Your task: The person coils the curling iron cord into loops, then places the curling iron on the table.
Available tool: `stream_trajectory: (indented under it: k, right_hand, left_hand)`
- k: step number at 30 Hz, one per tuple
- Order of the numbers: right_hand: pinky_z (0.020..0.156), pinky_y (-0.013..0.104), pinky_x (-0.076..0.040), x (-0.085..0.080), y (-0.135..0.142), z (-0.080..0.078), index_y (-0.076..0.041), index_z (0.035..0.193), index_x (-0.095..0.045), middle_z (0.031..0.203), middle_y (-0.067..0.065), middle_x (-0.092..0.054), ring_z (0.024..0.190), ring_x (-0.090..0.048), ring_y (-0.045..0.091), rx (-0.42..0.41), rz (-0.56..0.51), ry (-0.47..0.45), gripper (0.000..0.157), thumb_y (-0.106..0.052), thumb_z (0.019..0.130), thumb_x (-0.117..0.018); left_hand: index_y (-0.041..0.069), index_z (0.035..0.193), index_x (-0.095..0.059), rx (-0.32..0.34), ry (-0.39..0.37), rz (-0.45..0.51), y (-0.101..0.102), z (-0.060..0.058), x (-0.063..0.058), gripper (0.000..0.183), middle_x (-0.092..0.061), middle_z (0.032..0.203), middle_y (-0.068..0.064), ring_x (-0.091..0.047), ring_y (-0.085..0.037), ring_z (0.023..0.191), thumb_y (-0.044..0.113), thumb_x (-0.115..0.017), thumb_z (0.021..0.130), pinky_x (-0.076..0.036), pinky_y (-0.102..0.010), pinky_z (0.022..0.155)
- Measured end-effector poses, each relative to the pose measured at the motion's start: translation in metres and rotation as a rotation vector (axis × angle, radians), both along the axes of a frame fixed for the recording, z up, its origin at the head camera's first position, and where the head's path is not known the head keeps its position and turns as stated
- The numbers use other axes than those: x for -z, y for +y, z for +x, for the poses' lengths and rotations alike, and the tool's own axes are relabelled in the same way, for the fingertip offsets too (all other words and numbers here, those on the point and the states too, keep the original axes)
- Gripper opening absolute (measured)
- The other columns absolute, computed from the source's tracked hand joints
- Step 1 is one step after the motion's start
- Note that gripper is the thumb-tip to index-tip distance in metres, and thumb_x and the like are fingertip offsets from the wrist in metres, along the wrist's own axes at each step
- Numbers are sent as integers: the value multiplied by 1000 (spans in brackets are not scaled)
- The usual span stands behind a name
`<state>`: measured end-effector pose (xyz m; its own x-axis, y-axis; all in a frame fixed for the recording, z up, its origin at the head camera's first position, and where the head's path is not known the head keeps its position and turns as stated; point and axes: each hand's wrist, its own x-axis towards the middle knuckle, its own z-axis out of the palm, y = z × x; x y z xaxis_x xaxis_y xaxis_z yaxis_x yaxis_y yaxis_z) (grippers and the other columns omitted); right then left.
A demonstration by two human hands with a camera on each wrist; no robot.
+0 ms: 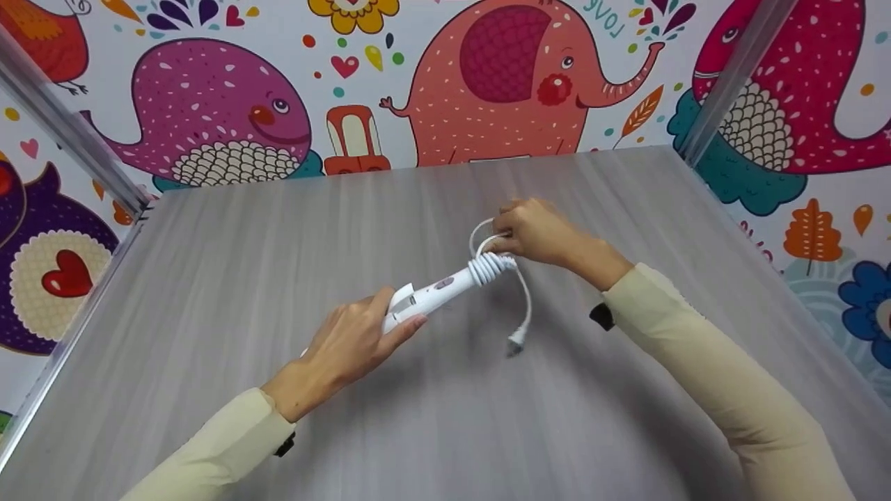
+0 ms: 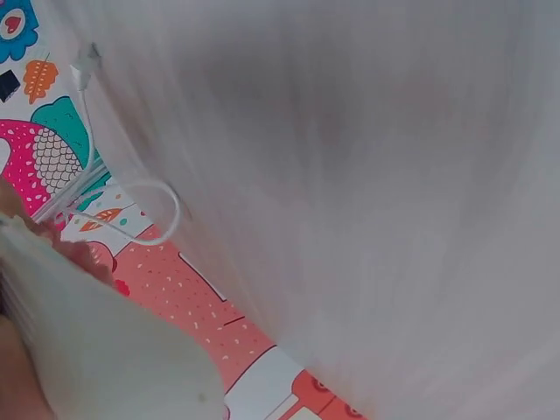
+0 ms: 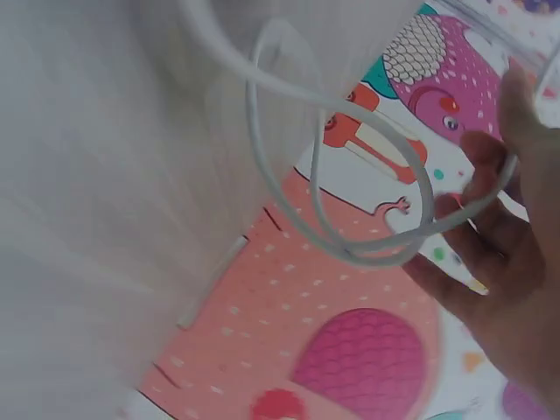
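Observation:
A white hair styling iron slants over the table in the head view, its cord end toward the upper right. My left hand grips it at the lower left, hiding much of that end. Several turns of white cord are wound round the far end of the handle. There my right hand pinches the cord, with loose loops beside the fingers. In the right wrist view the cord runs in loops to the curled fingers. The plug dangles below the right hand.
A grey wood-grain table spreads beneath both hands. Behind it stands a wall printed with cartoon animals. Metal posts rise at the back corners, and a metal strip follows the left edge.

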<state>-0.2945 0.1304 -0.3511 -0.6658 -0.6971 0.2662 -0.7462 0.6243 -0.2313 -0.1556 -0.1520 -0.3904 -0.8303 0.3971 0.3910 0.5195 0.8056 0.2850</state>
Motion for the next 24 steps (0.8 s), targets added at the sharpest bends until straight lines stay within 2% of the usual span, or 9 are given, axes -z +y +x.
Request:
stream_trajectory:
  k: [4,8,13,21,24]
  right_hand:
    - [58,26,-34,0,7,-4,-7,68,-65,63,-2,-44,64,-41,13,-5,-69,-279,31,-27,82,-83]
    - [60,25,-36,0,11,-5,-8,70,-69,66,-5,-48,68,-42,12,-33,-105,-434,25,-24,80,-85]
    - [60,24,-38,-1,10,1,-11,78,-75,72,-3,-57,70,-45,12,-62,-88,-492,17,-25,80,-85]
    - [54,25,-33,-6,6,19,-13,77,-76,61,-5,-48,60,-41,12,-41,-131,-520,17,-26,85,-81]
    - [53,24,-32,-8,3,27,-14,81,-78,62,-4,-48,58,-40,11,-68,-133,-534,17,-28,89,-77]
  left_hand:
    - [3,98,-58,63,-8,-36,3,1,0,41,-58,67,-4,-45,-8,50,43,-66,95,-36,-18,46]
    - [5,98,-56,129,-25,-76,5,3,2,43,-56,65,-2,-41,-7,50,48,-61,97,-32,-18,44]
    - [6,97,-55,155,-16,-119,5,3,9,42,-58,66,-2,-40,-7,50,48,-62,97,-31,-20,44]
    - [6,95,-55,102,35,-184,5,-1,15,42,-61,65,-5,-41,-11,49,47,-64,95,-39,-29,43]
    - [6,94,-55,78,63,-216,6,-3,17,42,-60,62,-6,-38,-12,48,46,-66,94,-40,-31,43]
